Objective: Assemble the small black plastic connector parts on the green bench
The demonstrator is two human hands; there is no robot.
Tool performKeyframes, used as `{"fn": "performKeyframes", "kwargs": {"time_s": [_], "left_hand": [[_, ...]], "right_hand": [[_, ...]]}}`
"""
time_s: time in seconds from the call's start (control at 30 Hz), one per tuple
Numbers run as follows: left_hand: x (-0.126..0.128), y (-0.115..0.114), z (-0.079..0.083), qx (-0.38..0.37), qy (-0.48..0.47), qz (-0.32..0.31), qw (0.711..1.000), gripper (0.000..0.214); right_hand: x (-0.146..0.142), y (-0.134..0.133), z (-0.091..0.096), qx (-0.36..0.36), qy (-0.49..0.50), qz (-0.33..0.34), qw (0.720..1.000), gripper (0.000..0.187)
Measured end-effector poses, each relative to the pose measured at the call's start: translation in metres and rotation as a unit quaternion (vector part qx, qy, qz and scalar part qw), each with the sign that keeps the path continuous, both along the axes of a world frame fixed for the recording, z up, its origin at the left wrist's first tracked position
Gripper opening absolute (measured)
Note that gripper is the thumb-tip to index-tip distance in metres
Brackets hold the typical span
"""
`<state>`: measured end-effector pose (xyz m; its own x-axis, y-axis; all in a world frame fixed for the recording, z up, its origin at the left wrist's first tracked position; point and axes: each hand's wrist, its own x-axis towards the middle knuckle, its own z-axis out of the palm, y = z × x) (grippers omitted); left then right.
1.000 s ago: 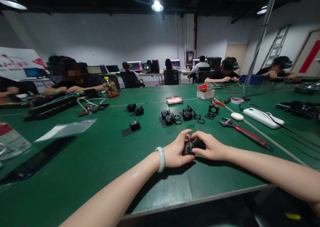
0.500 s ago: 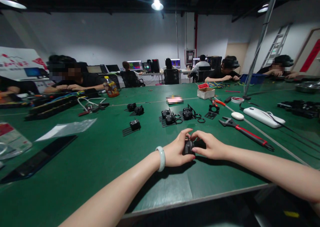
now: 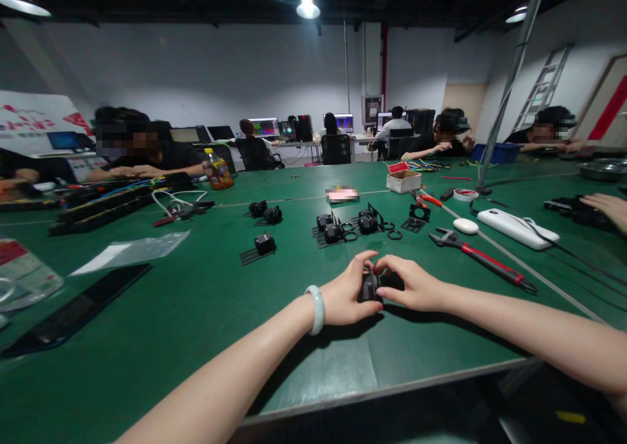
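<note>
Near the front of the green table (image 3: 206, 313), my left hand (image 3: 347, 294) curls its fingers around a small black plastic part (image 3: 371, 287). My right hand (image 3: 414, 284) pinches the same part from the other side, thumb and fingertips against it. The fingers hide much of its shape. Beyond my hands stand similar black parts on slotted bases (image 3: 332, 230), with loose black rings (image 3: 394, 235) beside them. A black bracket with a round hole (image 3: 417, 218) sits to their right, and a single black part (image 3: 263, 243) lies to the left.
An adjustable wrench (image 3: 484, 261) with red-black handle lies right of my hands, near a white power strip (image 3: 516, 228). A dark phone-like slab (image 3: 78, 307) and a plastic bag (image 3: 130, 253) lie left. A co-worker's hand (image 3: 607, 210) reaches in at right. A metal pole (image 3: 509, 85) rises behind.
My hands and the black part stay almost still. A co-worker's hand has come in at the right edge over black parts. A person at the back right has raised a hand.
</note>
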<state>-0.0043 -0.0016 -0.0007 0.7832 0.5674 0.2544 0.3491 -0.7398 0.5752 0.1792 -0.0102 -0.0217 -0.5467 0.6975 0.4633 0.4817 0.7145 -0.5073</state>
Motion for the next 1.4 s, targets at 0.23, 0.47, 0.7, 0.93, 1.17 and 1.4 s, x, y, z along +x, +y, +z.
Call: {"fn": "performKeyframes", "kwargs": {"time_s": [0.23,0.47,0.7,0.93,1.17,1.4], "left_hand": [[-0.0001,0.0003,0.0008,0.004,0.004,0.000,1.000,0.075],[0.0008,0.0001,0.0006,-0.001,0.006,0.007,1.000,0.076],[0.0009,0.0002,0.0015,0.001,0.006,0.006,1.000,0.075],[0.0008,0.0006,0.0013,0.006,0.012,0.004,1.000,0.075],[0.0006,0.0007,0.0016,0.005,0.011,0.001,1.000,0.075],[0.0004,0.0010,0.0010,0.006,0.005,-0.001,1.000,0.074]], "right_hand": [[0.0002,-0.0012,0.0021,0.015,0.007,0.003,1.000,0.031],[0.0018,-0.0032,0.0060,0.036,0.035,0.015,0.999,0.034],[0.0014,-0.0035,0.0066,0.048,0.049,0.035,0.997,0.037],[0.0002,-0.0027,0.0032,0.045,0.050,0.040,0.997,0.040],[0.0004,-0.0031,0.0032,0.042,0.053,0.043,0.997,0.041],[0.0011,-0.0024,0.0028,0.043,0.051,0.041,0.997,0.041]]}}
